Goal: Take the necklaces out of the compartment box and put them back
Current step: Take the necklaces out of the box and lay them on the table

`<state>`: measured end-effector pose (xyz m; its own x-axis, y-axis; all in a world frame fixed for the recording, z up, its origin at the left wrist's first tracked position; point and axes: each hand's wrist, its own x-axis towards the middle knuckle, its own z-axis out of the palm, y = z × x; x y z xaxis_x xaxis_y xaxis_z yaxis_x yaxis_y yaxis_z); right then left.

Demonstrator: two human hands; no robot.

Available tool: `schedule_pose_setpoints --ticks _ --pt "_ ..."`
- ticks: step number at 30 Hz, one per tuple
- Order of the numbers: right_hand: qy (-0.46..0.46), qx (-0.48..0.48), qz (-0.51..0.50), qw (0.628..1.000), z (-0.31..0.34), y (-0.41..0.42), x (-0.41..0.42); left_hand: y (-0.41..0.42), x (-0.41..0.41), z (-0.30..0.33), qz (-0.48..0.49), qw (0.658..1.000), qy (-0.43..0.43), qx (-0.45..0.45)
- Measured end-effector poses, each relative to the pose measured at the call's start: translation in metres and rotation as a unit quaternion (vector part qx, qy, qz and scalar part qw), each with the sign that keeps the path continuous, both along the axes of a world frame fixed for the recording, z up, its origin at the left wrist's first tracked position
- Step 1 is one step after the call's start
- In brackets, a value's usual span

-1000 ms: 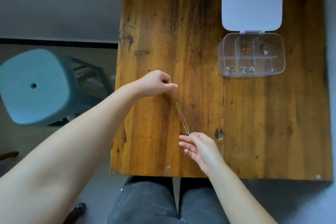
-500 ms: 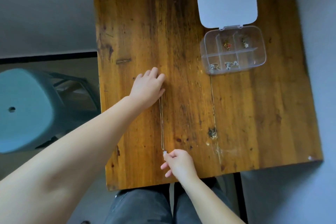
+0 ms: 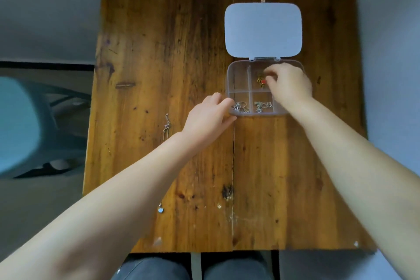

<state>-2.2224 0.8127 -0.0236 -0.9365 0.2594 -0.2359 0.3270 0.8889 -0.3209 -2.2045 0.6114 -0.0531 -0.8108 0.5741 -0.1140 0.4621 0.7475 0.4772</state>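
The clear compartment box (image 3: 238,75) sits at the table's back right, its white lid (image 3: 263,29) folded open behind it. My left hand (image 3: 209,118) grips the box's front-left corner. My right hand (image 3: 288,86) reaches into the back middle compartment, fingertips pinched on a gold necklace with a red bead (image 3: 261,80). Silver necklaces lie in the front-left compartment (image 3: 241,107) and the front-middle one (image 3: 261,105). A thin silver necklace (image 3: 166,127) lies stretched out on the wood left of centre, partly hidden by my left forearm, its pendant (image 3: 160,210) near the front.
The wooden table (image 3: 147,52) has a seam running front to back through its middle. A teal stool (image 3: 18,120) stands on the floor to the left. My knees show under the front edge.
Both hands let go of the thin silver necklace, which now lies on the table. Both moved to the box: the left took its corner, the right went into a back compartment.
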Motion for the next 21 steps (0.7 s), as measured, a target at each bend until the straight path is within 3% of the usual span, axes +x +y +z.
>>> schedule_pose_setpoints --ticks 5,10,13,16,18,21 --pt "-0.031 0.159 0.122 0.979 -0.020 0.004 -0.023 0.009 -0.003 -0.002 0.026 0.999 0.009 0.016" --pt "-0.076 0.158 0.142 0.974 -0.020 0.003 -0.028 0.011 0.003 -0.003 0.042 0.999 0.013 0.025" --pt "-0.064 0.043 0.107 0.991 -0.007 0.008 -0.024 0.013 0.003 0.002 0.053 0.998 0.007 0.023" --pt "-0.047 -0.137 0.010 0.989 0.017 0.014 -0.014 0.018 0.002 0.009 0.047 0.999 0.024 -0.014" --pt "-0.045 -0.256 -0.031 0.965 0.037 0.014 -0.002 0.024 0.002 0.018 0.054 0.997 0.046 -0.015" --pt "-0.045 -0.425 -0.043 0.903 0.066 0.009 0.018 0.037 0.000 0.044 0.058 0.990 -0.014 0.128"
